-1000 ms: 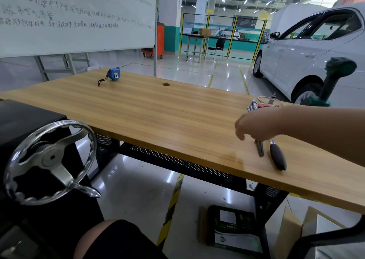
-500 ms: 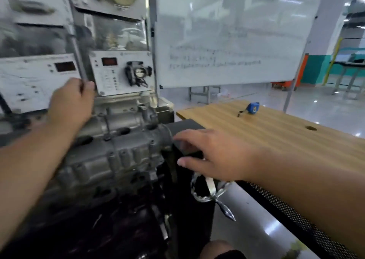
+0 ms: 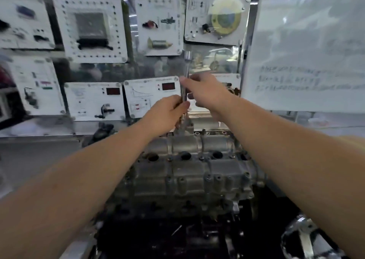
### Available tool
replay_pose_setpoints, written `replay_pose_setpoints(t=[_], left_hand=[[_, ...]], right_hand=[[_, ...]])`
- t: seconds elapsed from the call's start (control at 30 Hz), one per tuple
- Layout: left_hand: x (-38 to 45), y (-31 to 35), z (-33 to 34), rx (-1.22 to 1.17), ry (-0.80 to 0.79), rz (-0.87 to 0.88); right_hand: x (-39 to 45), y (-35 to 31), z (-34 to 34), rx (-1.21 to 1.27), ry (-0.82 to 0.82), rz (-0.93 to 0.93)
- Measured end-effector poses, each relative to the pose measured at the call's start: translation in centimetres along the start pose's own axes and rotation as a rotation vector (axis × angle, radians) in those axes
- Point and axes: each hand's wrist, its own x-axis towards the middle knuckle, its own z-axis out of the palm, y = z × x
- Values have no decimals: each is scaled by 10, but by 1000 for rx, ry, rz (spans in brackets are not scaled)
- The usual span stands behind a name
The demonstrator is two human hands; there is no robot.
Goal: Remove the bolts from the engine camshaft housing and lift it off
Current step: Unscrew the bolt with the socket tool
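Half a second before, both hands lay apart on the engine; now both gripped an upright metal wrench (image 3: 185, 84). Left hand (image 3: 167, 114) curled round its lower shaft, right hand (image 3: 205, 92) pinching higher up. The grey camshaft housing (image 3: 189, 171) sat just below, on the engine

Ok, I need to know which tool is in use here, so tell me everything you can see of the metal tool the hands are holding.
The tool is a slim, shiny metal rod, standing nearly upright over the far edge of the camshaft housing. Its top end widens into a socket-like head, seen against the instrument panel. The left hand grips its lower part; the right hand holds it higher up. Its bottom end meets the housing, but blur hides whether it sits on a bolt.
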Motion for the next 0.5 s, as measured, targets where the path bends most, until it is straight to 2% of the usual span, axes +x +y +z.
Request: replay_pose_setpoints(t=[0.13,0.23,0.5], left_hand=[[-5,-11,-17,18,-30,14],[-3,-22,-24,43,10,15],[2,-51,-7,76,-7,-5]], right_hand=[[17,-4,31,205,-42,-63],[26,-3,48,308,-54,-52],[37,29,67,419,-119,-15]])
